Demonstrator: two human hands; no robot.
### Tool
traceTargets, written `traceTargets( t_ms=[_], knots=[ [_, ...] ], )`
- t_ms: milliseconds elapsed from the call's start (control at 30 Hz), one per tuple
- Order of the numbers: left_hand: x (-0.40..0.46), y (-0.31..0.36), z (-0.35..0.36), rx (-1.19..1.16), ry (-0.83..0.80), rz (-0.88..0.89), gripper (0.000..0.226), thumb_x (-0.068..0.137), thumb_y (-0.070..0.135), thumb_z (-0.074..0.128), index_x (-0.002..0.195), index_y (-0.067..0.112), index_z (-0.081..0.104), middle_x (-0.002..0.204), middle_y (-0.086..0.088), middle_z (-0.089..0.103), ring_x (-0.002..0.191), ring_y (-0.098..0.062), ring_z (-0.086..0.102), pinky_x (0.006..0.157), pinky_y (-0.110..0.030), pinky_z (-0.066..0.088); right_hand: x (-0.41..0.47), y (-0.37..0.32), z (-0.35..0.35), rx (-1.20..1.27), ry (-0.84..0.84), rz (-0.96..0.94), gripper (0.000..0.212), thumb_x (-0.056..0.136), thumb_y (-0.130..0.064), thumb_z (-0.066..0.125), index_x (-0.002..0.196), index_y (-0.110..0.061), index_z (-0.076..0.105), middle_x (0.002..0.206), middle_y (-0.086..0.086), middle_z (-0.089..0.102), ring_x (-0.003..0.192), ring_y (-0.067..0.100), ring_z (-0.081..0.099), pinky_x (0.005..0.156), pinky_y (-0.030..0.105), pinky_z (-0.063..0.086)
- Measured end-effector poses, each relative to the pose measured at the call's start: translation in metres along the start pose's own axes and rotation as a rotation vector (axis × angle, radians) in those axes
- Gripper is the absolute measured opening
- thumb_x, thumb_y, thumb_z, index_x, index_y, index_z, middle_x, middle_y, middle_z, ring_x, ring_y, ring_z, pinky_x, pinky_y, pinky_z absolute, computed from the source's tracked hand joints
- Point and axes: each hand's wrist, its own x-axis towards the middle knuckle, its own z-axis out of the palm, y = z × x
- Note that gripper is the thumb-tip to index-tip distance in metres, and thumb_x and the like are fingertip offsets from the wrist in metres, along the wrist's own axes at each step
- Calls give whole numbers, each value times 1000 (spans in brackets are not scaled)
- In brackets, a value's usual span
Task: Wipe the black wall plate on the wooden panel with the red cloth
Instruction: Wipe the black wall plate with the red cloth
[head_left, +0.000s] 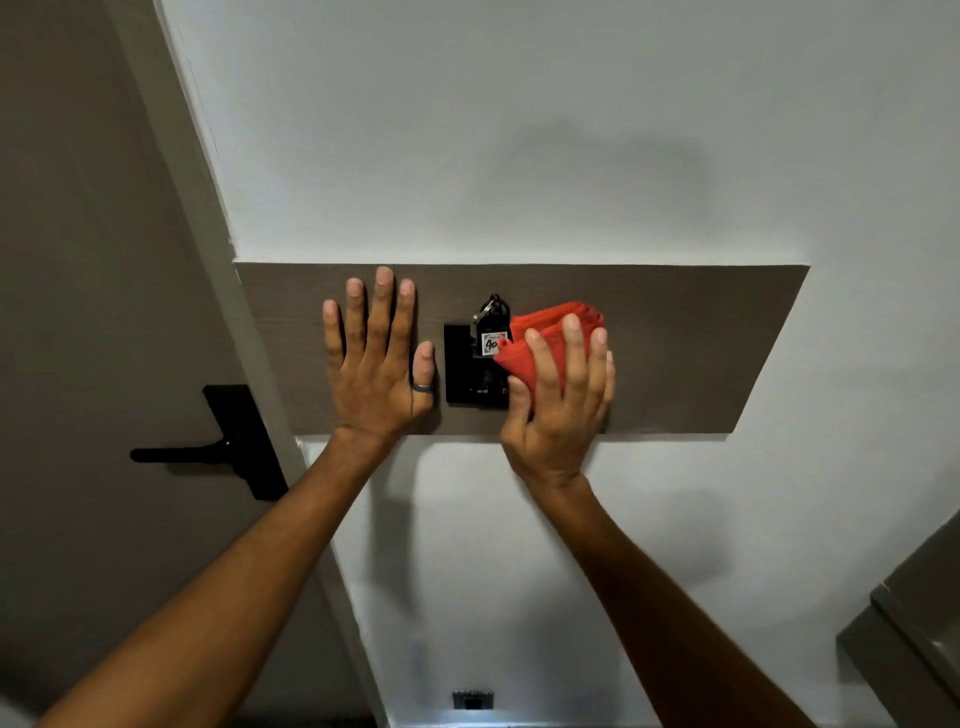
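The black wall plate (464, 366) is mounted near the middle of the dark wooden panel (685, 348). A key tag with a metal ring (491, 330) hangs in the plate's slot. My right hand (558, 400) presses a folded red cloth (550, 332) against the plate's right edge and covers that side. My left hand (376, 358) lies flat on the panel just left of the plate, fingers spread, holding nothing; a ring sits on its thumb.
A grey door with a black lever handle (218, 449) stands at the left, behind a white frame (208, 171). White wall surrounds the panel. A small dark outlet (471, 700) sits low on the wall. A grey cabinet edge (914, 623) shows at the lower right.
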Motion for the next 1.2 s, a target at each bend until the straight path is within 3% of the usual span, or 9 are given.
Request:
traceTargets(
  t_ms=[67,200,367,500,633,767,933,1067,1200],
  knots=[
    [-1,-1,3,7,3,20,63,106,39,32,161,14,15,171,1,-8,158,-24,-5,128,-49,4,4,16,-3,-7,3,-146,42,108,-38,42,140,-17,59,151,18,54,146,40,42,118,54,41],
    [0,-1,3,5,-5,3,66,105,41,33,162,16,12,171,-1,-3,158,-24,-3,128,-50,4,14,-7,11,6,68,149,42,107,-40,45,140,-20,61,155,14,51,150,37,40,123,50,34],
    [-3,-2,6,-5,2,8,67,104,41,34,162,17,11,171,0,-6,158,-25,-5,129,-49,1,8,36,-4,29,-18,-195,40,100,-33,54,138,-20,59,154,13,47,147,39,41,118,56,41],
    [-2,-2,4,-9,-16,4,66,105,41,33,162,16,11,171,0,-7,158,-25,-5,129,-49,0,13,5,1,71,9,10,43,105,-42,43,134,-19,65,152,13,53,148,38,42,119,54,39],
    [-3,-2,7,-7,17,15,66,105,40,33,162,15,13,171,-2,-4,158,-26,-3,129,-50,2,39,29,-4,36,4,-282,48,109,-43,36,132,-18,70,146,16,62,143,40,47,118,52,40],
    [-2,-3,7,-9,6,7,66,105,41,33,162,14,15,171,-2,-2,158,-27,-1,129,-51,3,23,10,3,4,28,-13,44,108,-38,43,136,-15,66,149,19,57,146,43,43,120,57,40],
    [-3,-4,8,0,21,25,66,105,41,34,162,13,17,171,-2,0,158,-27,0,129,-51,4,10,22,-8,-64,-15,-212,45,107,-41,50,142,-14,61,149,19,57,144,42,45,112,58,48],
    [-4,-3,11,-11,29,13,66,105,42,32,162,11,17,171,-3,2,158,-28,1,129,-52,4,39,29,9,-55,18,-317,48,106,-35,54,147,-9,56,153,17,55,155,37,34,130,54,26],
    [-5,-5,13,-4,43,16,67,105,42,32,161,8,19,171,-6,7,158,-29,4,129,-53,6,17,33,13,3,58,-281,45,106,-32,49,141,-5,59,148,16,60,156,34,34,129,51,30]
  ],
)
